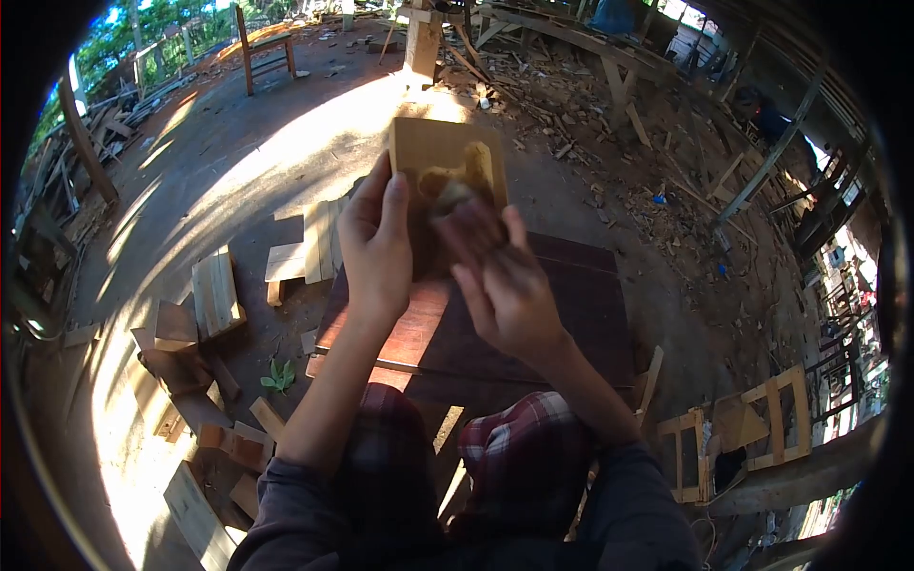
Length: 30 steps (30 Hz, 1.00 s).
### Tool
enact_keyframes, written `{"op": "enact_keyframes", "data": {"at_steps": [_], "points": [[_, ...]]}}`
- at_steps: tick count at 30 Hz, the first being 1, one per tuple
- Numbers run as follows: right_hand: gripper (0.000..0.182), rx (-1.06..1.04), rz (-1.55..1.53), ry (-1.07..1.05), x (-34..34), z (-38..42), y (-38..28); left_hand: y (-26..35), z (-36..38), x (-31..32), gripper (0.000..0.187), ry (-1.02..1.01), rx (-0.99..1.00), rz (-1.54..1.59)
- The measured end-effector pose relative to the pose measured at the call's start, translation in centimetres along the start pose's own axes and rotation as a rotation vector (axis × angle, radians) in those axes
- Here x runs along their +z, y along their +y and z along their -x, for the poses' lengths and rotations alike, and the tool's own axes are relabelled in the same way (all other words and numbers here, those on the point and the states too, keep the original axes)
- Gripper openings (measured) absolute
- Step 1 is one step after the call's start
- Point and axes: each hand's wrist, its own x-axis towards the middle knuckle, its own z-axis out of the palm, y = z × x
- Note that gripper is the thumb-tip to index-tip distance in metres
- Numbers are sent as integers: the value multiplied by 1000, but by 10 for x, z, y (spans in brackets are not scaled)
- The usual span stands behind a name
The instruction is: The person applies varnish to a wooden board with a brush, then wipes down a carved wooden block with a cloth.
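My left hand [377,249] grips a pale wooden piece [433,145] by its left edge, with the thumb on the near face. The piece is tilted up in front of me, above a dark wooden tabletop [547,314], and its face bears a carved, darker-stained shape. In my right hand [511,293] is a folded reddish-brown piece [468,228], pinched between thumb and fingers and held against the lower part of that face. Motion blurs this folded piece, and I cannot tell whether it is cloth or sandpaper.
Wooden blocks [217,290] and offcuts lie on the ground at left, near a small green plant [279,377]. A wooden chair [267,59] stands farther back. Scrap wood litters the ground at right, with wooden frames [776,419] at lower right. A post [422,48] rises ahead.
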Motion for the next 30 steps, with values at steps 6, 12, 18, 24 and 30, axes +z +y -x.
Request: {"op": "enact_keyframes", "data": {"at_steps": [6,12,18,24,30], "points": [[30,113,33,25,3,13,32,4,2,0,42,-27,183,-140],[26,-249,20,57,-1,4,12,10,3,-1,42,-56,56,39],[29,-139,-58,4,-5,12,21,6,3,-2,42,-36,141,-76],[31,-72,-98,155,1,24,48,-2,-8,-13,39,64,-147,129],[34,69,-370,296,11,17,30,-38,-13,-17,36,-91,-769,409]]}}
